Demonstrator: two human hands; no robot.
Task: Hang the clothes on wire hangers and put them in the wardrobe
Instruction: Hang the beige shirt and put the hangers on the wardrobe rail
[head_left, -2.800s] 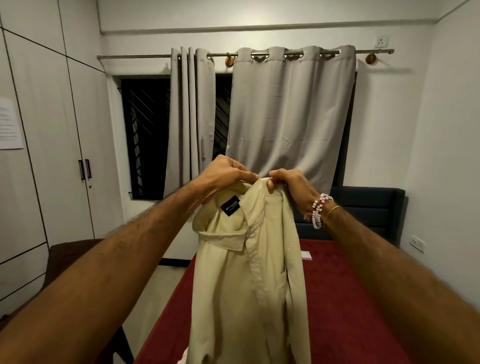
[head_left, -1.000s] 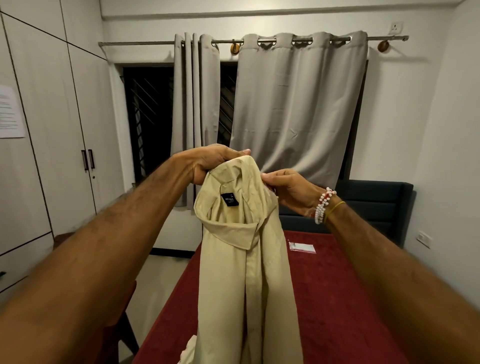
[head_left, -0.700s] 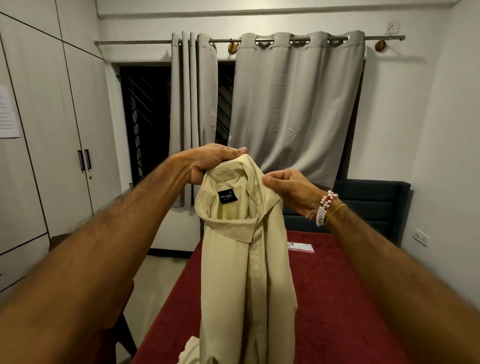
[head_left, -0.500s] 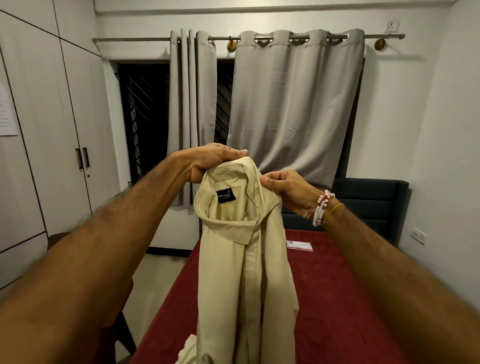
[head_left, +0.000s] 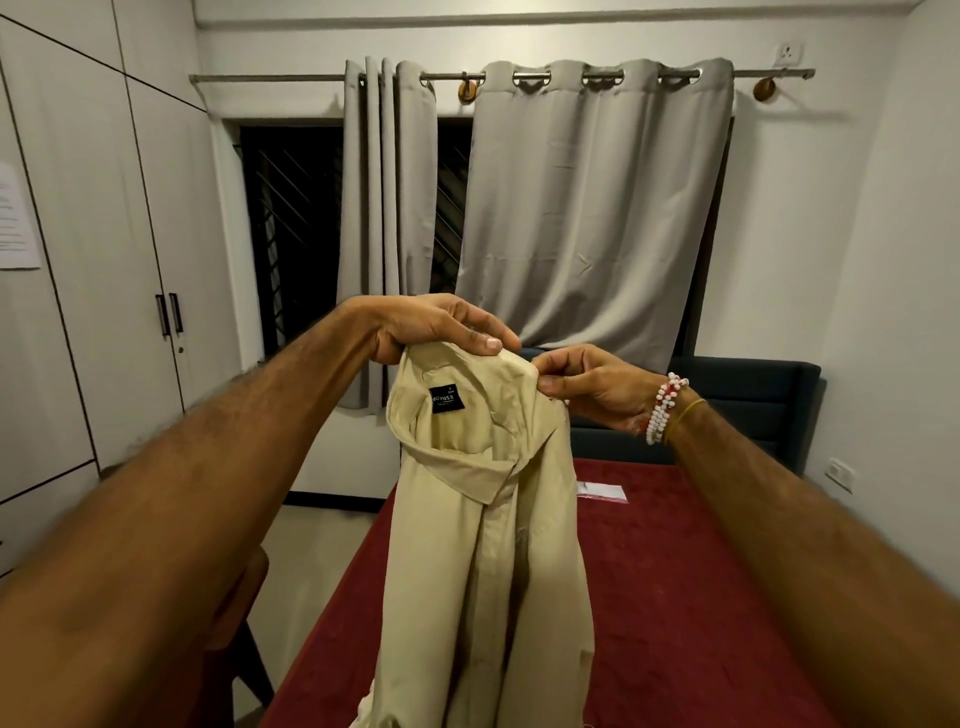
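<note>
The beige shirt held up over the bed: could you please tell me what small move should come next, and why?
Probably the right hand should draw the edge it pinches outward, to open the shirt at the shoulders. The left hand grips its top, and the shirt hangs bunched and narrow, its front folded over itself. The wardrobe doors are shut, so putting it away looks a step off.

Red-covered bed (head_left: 685, 597) in front of me, pale floor (head_left: 322, 535) at its 9 o'clock.

From the bed's middle, a small flat clear packet (head_left: 601, 490) with a red edge lies on the cover at 12 o'clock, near the dark blue headboard (head_left: 753, 410). A scrap of pale cloth (head_left: 365, 713) shows at 7 o'clock, by the near left edge. The beige shirt (head_left: 483, 571) I hold up hides the strip between them. On the floor stands a brown seat (head_left: 244, 587) with a dark leg.
</note>
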